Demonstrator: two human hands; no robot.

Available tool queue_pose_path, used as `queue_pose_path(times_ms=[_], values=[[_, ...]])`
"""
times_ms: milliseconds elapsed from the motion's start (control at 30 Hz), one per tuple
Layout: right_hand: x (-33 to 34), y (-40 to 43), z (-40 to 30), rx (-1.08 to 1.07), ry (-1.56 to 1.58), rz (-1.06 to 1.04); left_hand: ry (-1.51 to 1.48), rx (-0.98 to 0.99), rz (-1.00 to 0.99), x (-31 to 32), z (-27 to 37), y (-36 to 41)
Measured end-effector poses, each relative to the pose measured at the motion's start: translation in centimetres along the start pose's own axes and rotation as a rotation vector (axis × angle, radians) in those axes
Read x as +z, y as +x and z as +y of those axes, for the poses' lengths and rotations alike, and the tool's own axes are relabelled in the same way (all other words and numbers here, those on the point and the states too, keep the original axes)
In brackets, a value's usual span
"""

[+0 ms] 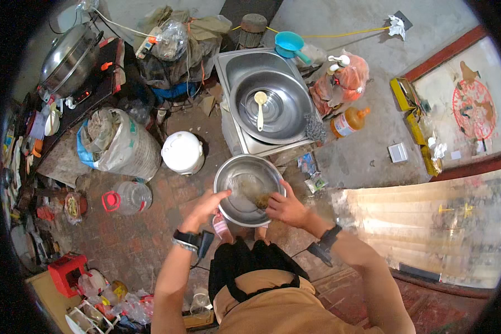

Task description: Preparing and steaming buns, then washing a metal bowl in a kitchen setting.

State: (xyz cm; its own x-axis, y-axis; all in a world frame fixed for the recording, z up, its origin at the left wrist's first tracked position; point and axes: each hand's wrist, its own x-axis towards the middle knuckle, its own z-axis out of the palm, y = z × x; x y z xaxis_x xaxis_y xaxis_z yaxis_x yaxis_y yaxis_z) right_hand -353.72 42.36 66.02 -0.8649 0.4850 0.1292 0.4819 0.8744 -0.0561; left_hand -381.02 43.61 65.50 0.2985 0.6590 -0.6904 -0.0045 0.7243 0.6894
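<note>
A round stainless steel basin (238, 179) is held out in front of my body, above my feet. My left hand (200, 210) grips its left side, the thumb lying over the rim and the other fingers hidden underneath. At the right side is my right hand (288, 208), with one digit along the rim and curled fingers inside the wall. Beside those fingers a blurred brownish patch (259, 200) shows in the basin; what it is I cannot tell. Just beyond stands a metal sink (238, 62) holding a larger steel basin (238, 119), in which a pale ladle (260, 109) lies.
Steel wool (315, 127) and a turquoise dipper (290, 44) rest at the sink's edges. An orange bottle (350, 122) stands to its right. Leftward are a white rice cooker (182, 152), a clear plastic jug (134, 198) and a full woven sack (129, 142). A large steel pot (69, 60) sits upper left.
</note>
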Motion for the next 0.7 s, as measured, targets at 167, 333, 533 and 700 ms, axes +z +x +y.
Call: queue_pose_path(times_ms=[167,333,533,700], values=[[0.7,2.3,-4.8,0.222,0.008,-0.057,-0.363,0.275,0.246,6.2,-7.5,0.5],[-1.0,2.0,-4.0,0.278,0.099,-0.035,-0.197,0.314,0.343,3.1,-8.9,2.7],[-3.1,2.4,0.7,0.266,-0.074,-0.306,-0.176,0.152,0.180,2.5,-4.7,0.3],[-2.0,4.9,1.1,0.261,-0.098,-0.249,-0.101,0.022,0.099,3.1,-4.2,-0.1]])
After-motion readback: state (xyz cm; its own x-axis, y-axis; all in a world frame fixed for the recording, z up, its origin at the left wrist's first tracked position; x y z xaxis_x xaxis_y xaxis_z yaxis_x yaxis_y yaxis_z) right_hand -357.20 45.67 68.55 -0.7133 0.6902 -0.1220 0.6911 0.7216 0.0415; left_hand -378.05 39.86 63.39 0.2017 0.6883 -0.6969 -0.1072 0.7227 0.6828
